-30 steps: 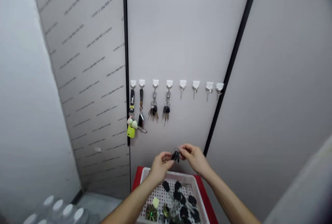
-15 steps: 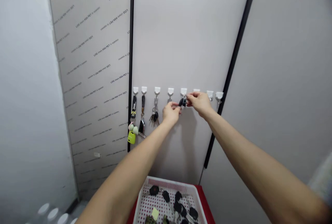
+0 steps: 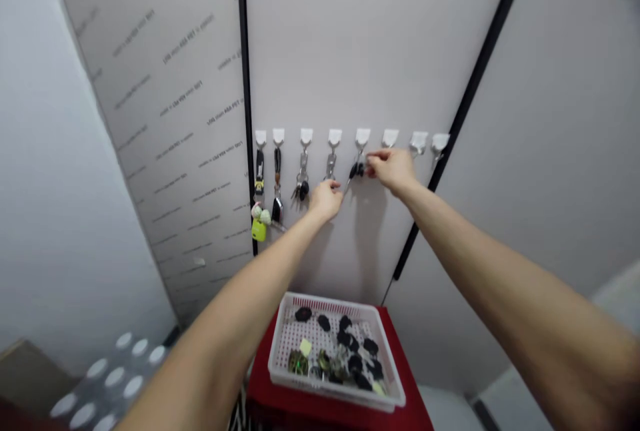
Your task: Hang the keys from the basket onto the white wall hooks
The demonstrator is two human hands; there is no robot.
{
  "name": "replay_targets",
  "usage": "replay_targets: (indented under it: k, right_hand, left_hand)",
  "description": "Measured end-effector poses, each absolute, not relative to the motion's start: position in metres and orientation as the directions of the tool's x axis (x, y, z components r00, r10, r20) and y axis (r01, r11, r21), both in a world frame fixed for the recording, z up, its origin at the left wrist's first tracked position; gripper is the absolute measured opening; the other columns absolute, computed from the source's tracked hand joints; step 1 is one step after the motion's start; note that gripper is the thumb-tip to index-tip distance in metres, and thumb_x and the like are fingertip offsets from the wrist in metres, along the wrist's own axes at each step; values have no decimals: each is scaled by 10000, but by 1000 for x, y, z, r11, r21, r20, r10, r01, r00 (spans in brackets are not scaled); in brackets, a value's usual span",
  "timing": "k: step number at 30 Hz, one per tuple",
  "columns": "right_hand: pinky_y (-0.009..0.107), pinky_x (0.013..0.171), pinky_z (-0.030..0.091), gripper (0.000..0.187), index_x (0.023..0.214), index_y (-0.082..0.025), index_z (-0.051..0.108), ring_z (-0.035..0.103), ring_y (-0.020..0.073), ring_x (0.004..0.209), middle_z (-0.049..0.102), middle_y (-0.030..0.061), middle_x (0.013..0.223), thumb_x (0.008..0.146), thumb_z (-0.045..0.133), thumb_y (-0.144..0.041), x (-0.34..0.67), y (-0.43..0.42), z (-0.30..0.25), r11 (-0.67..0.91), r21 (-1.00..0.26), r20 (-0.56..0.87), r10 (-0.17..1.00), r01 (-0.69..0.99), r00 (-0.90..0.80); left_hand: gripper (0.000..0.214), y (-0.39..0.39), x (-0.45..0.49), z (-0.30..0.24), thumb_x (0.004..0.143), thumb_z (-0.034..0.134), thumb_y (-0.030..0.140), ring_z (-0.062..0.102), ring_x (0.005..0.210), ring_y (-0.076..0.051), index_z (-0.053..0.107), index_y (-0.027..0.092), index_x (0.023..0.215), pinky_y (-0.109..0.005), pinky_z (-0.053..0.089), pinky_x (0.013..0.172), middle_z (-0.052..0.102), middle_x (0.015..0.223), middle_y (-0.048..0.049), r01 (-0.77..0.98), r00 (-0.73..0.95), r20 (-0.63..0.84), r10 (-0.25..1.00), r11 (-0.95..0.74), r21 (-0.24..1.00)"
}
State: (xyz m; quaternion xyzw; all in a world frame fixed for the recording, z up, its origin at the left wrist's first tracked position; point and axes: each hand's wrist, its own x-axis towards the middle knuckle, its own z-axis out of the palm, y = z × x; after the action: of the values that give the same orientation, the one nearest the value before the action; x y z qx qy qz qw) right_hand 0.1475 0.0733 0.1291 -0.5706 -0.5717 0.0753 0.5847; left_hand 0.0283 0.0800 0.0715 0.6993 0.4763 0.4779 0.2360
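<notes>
A bunch of keys (image 3: 357, 170) with black heads hangs from a white hook (image 3: 363, 137) on the pale panel. My right hand (image 3: 394, 169) is at the right side of this bunch, thumb and fingers closed on its edge. Left of it, my left hand (image 3: 327, 200) has its fingers stretched toward the bunch, close to a key that points down and left. Behind the left fingers, a metal clasp (image 3: 331, 164) hangs from another hook; its lower part is hidden. Further left hang a key bunch (image 3: 301, 188), a car key (image 3: 277, 210) on a black strap, and a lime-green tag (image 3: 259, 230).
A white perforated basket (image 3: 337, 388) holding several black-headed keys and a yellow note stands on a red surface (image 3: 295, 411) below my hands. White-capped bottles (image 3: 115, 376) are at the lower left. Black strips (image 3: 245, 51) edge the panel; more hooks (image 3: 419, 142) continue right.
The camera has tilted downward, so hooks and hands sit higher in view and more of the basket shows. My left hand has drawn slightly away from the key heads; my right remains at the bunch.
</notes>
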Motion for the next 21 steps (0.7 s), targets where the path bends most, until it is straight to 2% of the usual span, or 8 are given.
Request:
replay_targets:
  k: [2, 4, 7, 10, 14, 18, 21]
  right_hand:
    - [181, 418, 399, 173, 756, -105, 540, 481, 55, 429, 524, 6, 556, 622, 439, -149, 151, 67, 107, 380, -758, 605, 714, 529, 353]
    - [185, 427, 398, 184, 768, -113, 535, 482, 58, 445, 528, 6, 572, 620, 447, -178, 151, 53, 71, 378, -782, 570, 755, 495, 324]
    - [199, 446, 394, 180, 742, -112, 536, 471, 66, 435, 529, 0, 537, 623, 448, -215, 145, 20, 0, 287, -816, 396, 910, 502, 123]
    - [225, 523, 400, 182, 730, -128, 544, 502, 97, 510, 566, 18, 590, 641, 418, -224, 138, -10, -69, 215, -757, 220, 973, 617, -69]
    - [250, 659, 372, 210, 753, -150, 560, 512, 138, 698, 585, 53, 747, 665, 378, -205, 140, -34, -121, 189, -559, 204, 975, 807, -87]
    - [234, 696, 346, 234, 803, -162, 556, 482, 149, 795, 560, 65, 832, 679, 358, -184, 146, -42, -134, 176, -372, 139, 981, 911, -133]
    - [241, 706, 332, 226, 818, -177, 552, 469, 164, 819, 553, 65, 841, 678, 379, -212, 144, -45, -133, 172, -263, 87, 984, 949, -154]
  left_hand:
    - [241, 77, 16, 48, 622, 445, 108, 525, 603, -92, 505, 115, 855, -216, 395, 630, 572, 682, -36, 405, 116, 420, 900, -429, 807]
    - [247, 70, 2, 17, 621, 442, 102, 520, 581, -86, 502, 110, 861, -206, 398, 605, 569, 676, -35, 380, 164, 382, 909, -416, 826]
    - [223, 51, -21, -36, 627, 430, 108, 516, 599, -90, 513, 108, 833, -202, 398, 601, 571, 694, -44, 412, 225, 294, 929, -364, 835]
    - [208, 29, -37, -87, 632, 414, 117, 514, 657, -104, 525, 118, 809, -210, 392, 625, 576, 722, -48, 532, 274, 197, 941, -319, 784]
    - [218, 6, -40, -129, 634, 406, 121, 498, 734, -122, 527, 157, 812, -230, 371, 683, 569, 787, -36, 694, 378, 132, 916, -375, 615]
    - [249, -2, -31, -140, 666, 370, 141, 441, 857, -171, 514, 165, 868, -276, 332, 749, 526, 897, -58, 806, 428, 174, 887, -462, 371]
    - [275, -2, -27, -140, 686, 328, 133, 430, 859, -188, 500, 160, 898, -298, 327, 740, 512, 903, -73, 851, 436, 145, 888, -459, 254]
